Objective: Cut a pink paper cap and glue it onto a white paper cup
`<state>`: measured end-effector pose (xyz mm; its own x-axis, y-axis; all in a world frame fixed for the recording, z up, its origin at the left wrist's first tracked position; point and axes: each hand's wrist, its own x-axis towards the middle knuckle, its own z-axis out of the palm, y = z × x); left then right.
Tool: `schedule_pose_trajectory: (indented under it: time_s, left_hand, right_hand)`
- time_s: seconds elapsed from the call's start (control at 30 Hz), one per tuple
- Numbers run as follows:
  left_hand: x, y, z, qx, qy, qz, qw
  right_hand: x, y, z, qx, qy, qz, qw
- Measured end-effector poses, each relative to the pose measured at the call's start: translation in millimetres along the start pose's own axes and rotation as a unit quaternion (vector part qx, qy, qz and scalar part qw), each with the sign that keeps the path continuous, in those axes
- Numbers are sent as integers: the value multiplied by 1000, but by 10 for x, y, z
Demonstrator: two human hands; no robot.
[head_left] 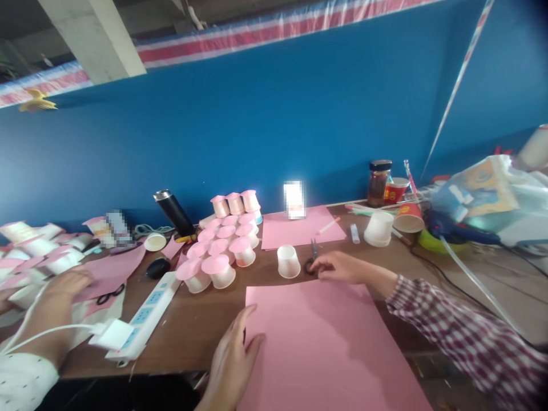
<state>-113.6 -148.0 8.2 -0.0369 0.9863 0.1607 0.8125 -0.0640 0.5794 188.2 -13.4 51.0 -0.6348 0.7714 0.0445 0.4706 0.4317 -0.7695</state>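
Observation:
A large pink paper sheet (325, 342) lies in front of me, reaching past the bottom of the view. My left hand (235, 359) rests at its left edge, thumb and fingers apart. Beyond the sheet's far edge, my right hand (342, 267) has its curled fingers on the dark handles of a pair of scissors (314, 251), whose blades point away. Just left of them an upside-down white paper cup (288, 262) stands on the brown table (188, 331). Several cups topped with pink paper discs (220, 265) are grouped farther left.
Another person's hand (71, 285) works at the left beside a power strip (148, 314). At the back are a black flask (173, 211), more pink paper (280, 231) and a dark jar (379, 182). A glue stick (355, 233), white cups (379, 229) and a plastic bag (479, 194) lie right.

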Motion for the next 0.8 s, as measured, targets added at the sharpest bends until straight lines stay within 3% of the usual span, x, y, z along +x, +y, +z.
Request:
schedule_pose_trajectory:
  time_s: [0.17,0.33,0.47,0.6,0.8]
  left_hand:
    - [16,-121,-88,-21,-2,24,999]
    - [40,-139,-64,-31,1,37,999]
    - [51,-144,-66,-41,-7,29,999]
    - [87,-120,-117,-65,-24,4,998]
    - [196,-44,-150,-105,-22,-19,994]
  right_hand:
    - [278,-22,161,-20,144,-16,989]
    - [520,-60,381,-32,158,-51,986]
    - [624,-54,414,-10,186,-50,981]
    - [742,85,210,-46,290,-17,956]
    - [849,466,-392,-124,416,122,893]
